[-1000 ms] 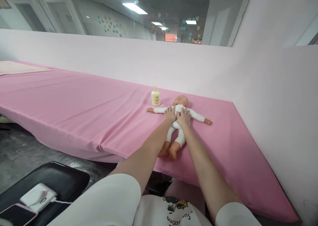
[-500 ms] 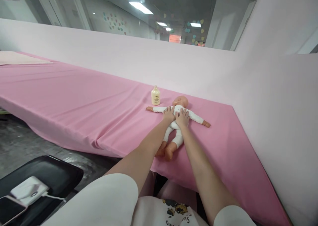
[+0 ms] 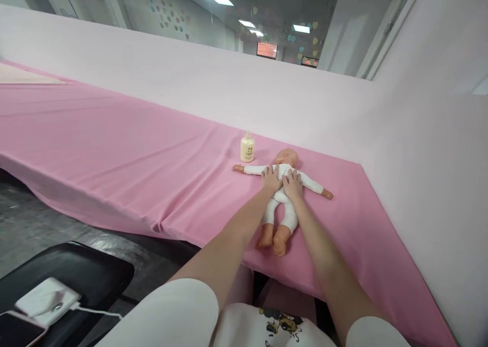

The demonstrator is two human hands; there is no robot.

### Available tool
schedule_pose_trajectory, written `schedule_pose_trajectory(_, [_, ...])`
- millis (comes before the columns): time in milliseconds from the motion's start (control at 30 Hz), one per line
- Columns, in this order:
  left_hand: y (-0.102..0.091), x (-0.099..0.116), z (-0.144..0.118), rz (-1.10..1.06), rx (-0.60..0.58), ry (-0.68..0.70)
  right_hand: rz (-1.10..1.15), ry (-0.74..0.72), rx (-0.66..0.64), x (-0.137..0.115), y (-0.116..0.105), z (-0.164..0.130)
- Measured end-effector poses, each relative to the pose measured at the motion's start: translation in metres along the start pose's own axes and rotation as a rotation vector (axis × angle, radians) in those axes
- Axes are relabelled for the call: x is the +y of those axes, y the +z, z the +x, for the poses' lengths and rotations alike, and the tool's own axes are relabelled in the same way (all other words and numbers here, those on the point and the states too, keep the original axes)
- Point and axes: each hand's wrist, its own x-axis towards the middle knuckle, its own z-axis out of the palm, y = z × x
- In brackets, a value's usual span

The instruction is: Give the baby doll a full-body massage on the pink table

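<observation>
Doll [image 3: 284, 194] supine near right end of pink-covered table [image 3: 114, 148]; long axis running from front edge toward rear wall, head rearward, arms spread sideways. Left hand [image 3: 271, 178] and right hand [image 3: 293, 183] flat on chest, fingers extended, gripping nothing. Cream pump bottle [image 3: 247, 147] upright just beyond doll's arm; label unreadable.

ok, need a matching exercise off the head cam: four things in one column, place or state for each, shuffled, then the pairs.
Things:
1. doll
2. bottle
3. left hand
4. phone

Places or states:
A. on the black seat, bottom left of the view
B. lying face up on the pink sheet, arms spread
C. upright beside the doll's head
D. flat on the doll's chest, next to the right hand

Pairs: 1-B, 2-C, 3-D, 4-A
</observation>
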Motion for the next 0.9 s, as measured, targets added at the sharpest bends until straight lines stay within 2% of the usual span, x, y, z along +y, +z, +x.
schedule_pose_trajectory(267, [0.002, -0.002, -0.007, -0.043, -0.038, 0.075, 0.029, -0.010, -0.014, 0.021, 0.010, 0.000])
schedule_pose_trajectory(533, [0.011, -0.028, -0.011, -0.196, -0.089, 0.251, 0.223, -0.026, 0.044, 0.039, 0.022, -0.001])
schedule_pose_trajectory(667, [0.012, -0.037, -0.012, -0.249, -0.115, 0.278, 0.250, -0.019, 0.037, 0.044, 0.021, -0.003])
schedule_pose_trajectory(900, [0.006, -0.038, -0.012, -0.258, -0.160, 0.284, 0.291, -0.018, -0.020, 0.041, 0.012, -0.008])
